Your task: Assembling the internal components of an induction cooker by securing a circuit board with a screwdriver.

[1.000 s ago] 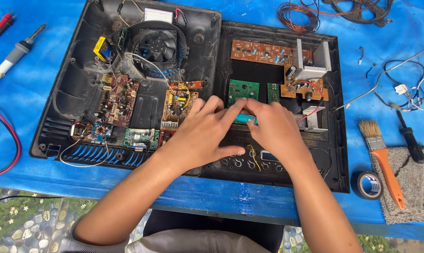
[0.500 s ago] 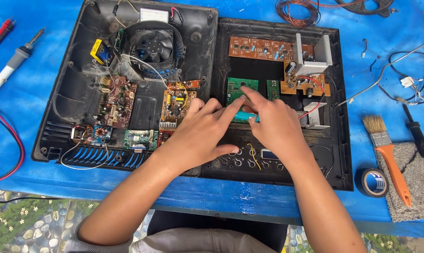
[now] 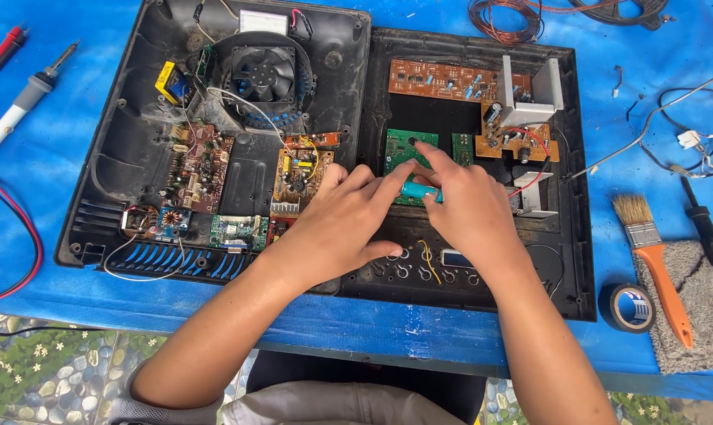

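Green circuit board [image 3: 400,149] sits in the right half of the opened black casing [image 3: 577,236], and both hands meet just over its lower edge. From the far left: a red probe [image 3: 2,55] and a soldering iron [image 3: 26,102] lie on the blue table cover [image 3: 26,260], with a red lead [image 3: 22,236] curving below them. Next comes the left half of the casing, holding a black fan [image 3: 264,72], a brown board [image 3: 201,165] and an orange board [image 3: 297,177] with a yellow part.

Left hand [image 3: 337,224] reaches in from the lower left, its fingers stretched toward a small teal cylinder [image 3: 414,190] (only a short stretch of it shows between the hands). The fingertips of this hand touch the cylinder; how firmly they pinch it I cannot tell. Right hand [image 3: 467,208] lies over the cylinder's other end, index finger extended onto the green board, remaining fingers curled; its hold is hidden.

Further right stand a long brown board [image 3: 439,79] and metal heat sinks [image 3: 530,90]. Beyond the casing lie tangled wires [image 3: 687,142], an orange-handled brush [image 3: 655,260], a roll of black tape [image 3: 628,307] and a grey cloth [image 3: 707,315].
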